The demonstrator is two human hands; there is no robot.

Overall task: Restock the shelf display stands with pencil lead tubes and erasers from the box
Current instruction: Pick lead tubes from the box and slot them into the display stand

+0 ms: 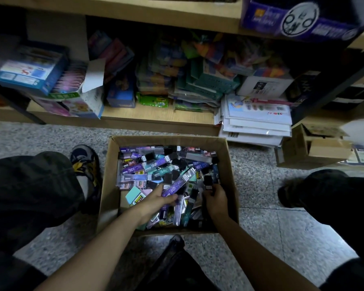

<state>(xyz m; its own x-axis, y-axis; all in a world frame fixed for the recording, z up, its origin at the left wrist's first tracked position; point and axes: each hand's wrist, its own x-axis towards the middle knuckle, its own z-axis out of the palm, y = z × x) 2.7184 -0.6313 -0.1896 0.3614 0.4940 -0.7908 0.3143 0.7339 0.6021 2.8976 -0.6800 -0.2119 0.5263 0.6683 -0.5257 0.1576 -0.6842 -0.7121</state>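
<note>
Over the floor-standing cardboard box (168,140), the left hand (155,200) pinches a purple lead tube (180,182) above the heap (143,164), apparently gathering stock for the shelf (156,119), while the right hand (217,200) grips a dark packet (208,184).

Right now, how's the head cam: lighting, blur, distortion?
Head view: dim overall, upper-left corner near black; shelf stock motion-blurred; box, left hand gripping a purple tube and right hand pinching a dark pack read fairly sharp; wide-angle skews the shelf edges.
</note>
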